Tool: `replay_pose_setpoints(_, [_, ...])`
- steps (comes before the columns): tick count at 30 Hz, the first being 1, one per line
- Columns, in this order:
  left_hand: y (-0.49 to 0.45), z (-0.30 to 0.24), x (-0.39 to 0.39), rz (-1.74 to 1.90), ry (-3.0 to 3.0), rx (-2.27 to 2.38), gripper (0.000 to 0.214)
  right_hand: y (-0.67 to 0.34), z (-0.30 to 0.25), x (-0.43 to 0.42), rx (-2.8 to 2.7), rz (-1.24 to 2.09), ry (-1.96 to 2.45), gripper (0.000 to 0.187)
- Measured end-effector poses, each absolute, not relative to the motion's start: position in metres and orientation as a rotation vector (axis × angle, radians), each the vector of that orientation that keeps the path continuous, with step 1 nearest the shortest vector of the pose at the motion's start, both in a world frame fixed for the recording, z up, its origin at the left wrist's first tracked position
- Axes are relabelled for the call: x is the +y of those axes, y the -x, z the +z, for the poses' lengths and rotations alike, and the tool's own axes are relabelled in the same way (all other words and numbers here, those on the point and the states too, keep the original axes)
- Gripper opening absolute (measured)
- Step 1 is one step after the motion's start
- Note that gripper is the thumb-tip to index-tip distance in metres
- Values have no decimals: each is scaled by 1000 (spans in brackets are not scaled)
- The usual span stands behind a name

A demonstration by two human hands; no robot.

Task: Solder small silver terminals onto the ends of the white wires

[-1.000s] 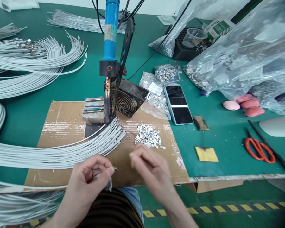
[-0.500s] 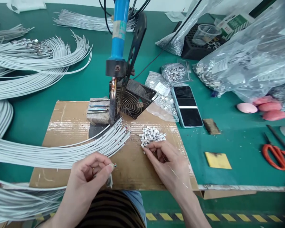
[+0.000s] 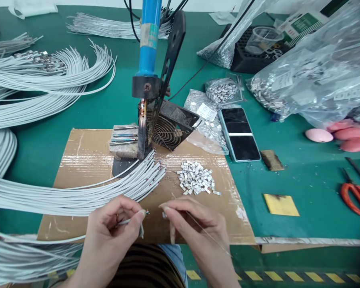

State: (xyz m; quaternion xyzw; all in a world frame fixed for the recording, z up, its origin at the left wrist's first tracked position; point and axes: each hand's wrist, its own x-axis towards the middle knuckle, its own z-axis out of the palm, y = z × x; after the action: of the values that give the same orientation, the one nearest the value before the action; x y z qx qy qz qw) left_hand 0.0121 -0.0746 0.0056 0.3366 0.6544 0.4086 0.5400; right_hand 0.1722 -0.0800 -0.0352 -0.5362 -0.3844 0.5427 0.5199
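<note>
My left hand is closed, its thumb and forefinger pinching a white cable whose stripped end pokes out at the fingertips. Opposite it, my right hand pinches a small metal connector, mostly covered by the fingertips. A thin wire, like solder, runs across the back of that hand. The connector and the cable end are a short gap apart. Behind the right hand lies a pile of small metal connectors on the cardboard. A bundle of white cables lies behind the left hand.
A blue-handled soldering iron points down in a stand, beside a small black fan. To the right are a phone, a yellow sponge, red-handled scissors and bags of connectors. More cable bundles lie left.
My right hand has come away from the connector pile, moving left toward my left hand with a connector in its fingertips. My left hand keeps its pinch on the cable, nearly in place.
</note>
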Motion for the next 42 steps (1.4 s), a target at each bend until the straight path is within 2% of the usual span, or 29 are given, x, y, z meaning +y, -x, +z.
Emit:
replay_pose_setpoints(8, [-7, 3, -74, 922, -713, 1494, 17, -159, -45, -81, -847, 1530, 1122, 7])
replay_pose_setpoints(25, [-6, 3, -70, 890, -679, 1461, 18, -162, -40, -77, -780, 1649, 1087, 5])
replay_pose_setpoints(42, [-4, -7, -73, 940, -571, 1344, 26, -156, -50, -86, -770, 1517, 1090, 7])
